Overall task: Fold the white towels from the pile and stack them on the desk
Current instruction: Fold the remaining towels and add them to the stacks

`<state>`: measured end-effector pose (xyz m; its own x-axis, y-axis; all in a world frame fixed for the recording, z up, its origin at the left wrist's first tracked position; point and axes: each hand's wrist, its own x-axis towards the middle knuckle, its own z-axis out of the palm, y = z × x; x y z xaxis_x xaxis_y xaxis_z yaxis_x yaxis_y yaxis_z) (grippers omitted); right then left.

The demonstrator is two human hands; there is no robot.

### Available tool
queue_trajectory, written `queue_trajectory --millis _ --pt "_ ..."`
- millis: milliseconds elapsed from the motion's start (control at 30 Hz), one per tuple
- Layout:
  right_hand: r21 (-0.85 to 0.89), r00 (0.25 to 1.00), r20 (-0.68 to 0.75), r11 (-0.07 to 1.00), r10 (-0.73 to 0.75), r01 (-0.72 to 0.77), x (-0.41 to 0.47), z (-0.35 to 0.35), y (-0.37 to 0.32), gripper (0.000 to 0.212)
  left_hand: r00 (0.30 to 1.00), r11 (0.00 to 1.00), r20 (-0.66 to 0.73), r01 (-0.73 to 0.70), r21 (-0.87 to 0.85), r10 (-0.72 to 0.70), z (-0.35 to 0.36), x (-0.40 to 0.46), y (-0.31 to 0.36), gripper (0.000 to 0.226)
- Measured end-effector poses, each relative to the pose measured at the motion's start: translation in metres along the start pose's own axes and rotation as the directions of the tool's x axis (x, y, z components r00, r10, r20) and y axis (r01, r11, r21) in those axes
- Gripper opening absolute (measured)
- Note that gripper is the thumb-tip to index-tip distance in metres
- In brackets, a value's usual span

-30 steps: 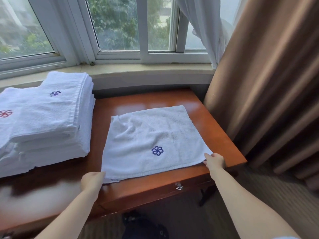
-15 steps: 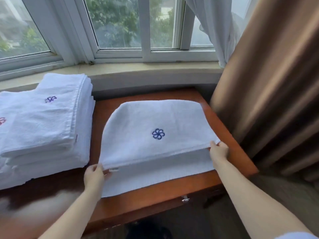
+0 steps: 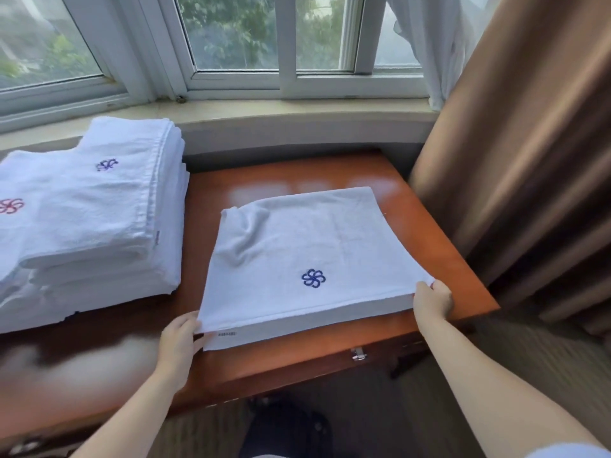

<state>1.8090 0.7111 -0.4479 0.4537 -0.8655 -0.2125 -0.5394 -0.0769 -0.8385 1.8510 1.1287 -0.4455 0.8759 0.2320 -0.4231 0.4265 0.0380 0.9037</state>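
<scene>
**Fold in progress: near corners of the top layer held over the lower layer**

The left hand (image 3: 180,342) pinches the near-left corner and the right hand (image 3: 431,300) pinches the near-right corner of the upper layer of one white towel (image 3: 297,252), which lies on the right half of the wooden desk (image 3: 297,368). A strip of the lower layer shows beyond the held edge, with a small label near the left hand. To finish the step well, the held edge should probably be drawn level with that lower edge, both corners set down together, and the creases at the far-left corner pressed flat. Blue emblem (image 3: 313,278) faces up.

Count: two hands; one towel being folded; one stack of towels (image 3: 99,226) at the left, several layers deep, exact number not discernible; three emblems visible, two blue, one red. Beyond: window (image 3: 231,44), brown curtain (image 3: 529,160).
</scene>
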Motion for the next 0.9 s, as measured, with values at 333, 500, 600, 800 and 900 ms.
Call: queue_trajectory --millis 333,500,600,800,900 --pt "-0.067 0.999 -0.021 0.997 -0.042 0.041 -0.012 -0.008 0.009 0.024 0.990 0.962 -0.100 -0.074 0.263 0.104 -0.003 -0.012 -0.012 0.019" --pt "-0.036 0.996 0.028 0.995 -0.089 0.090 -0.019 -0.009 0.016 0.015 0.990 0.969 -0.101 -0.072 0.238 0.098 -0.006 -0.013 -0.013 0.017" --pt "-0.053 0.988 0.056 0.988 -0.145 0.148 -0.019 -0.010 0.018 0.021 0.989 0.961 -0.077 -0.102 0.258 0.126 -0.007 -0.015 -0.012 0.022" --pt "-0.124 0.982 0.093 0.976 -0.167 0.178 -0.017 -0.013 0.016 0.028 0.969 0.843 0.110 -0.245 0.480 0.219 -0.016 -0.019 -0.009 0.031" --pt "-0.237 0.975 0.078 0.946 -0.207 0.220 -0.016 -0.016 0.021 0.027 0.939 0.675 0.212 -0.343 0.653 0.273 -0.028 -0.018 -0.010 0.034"
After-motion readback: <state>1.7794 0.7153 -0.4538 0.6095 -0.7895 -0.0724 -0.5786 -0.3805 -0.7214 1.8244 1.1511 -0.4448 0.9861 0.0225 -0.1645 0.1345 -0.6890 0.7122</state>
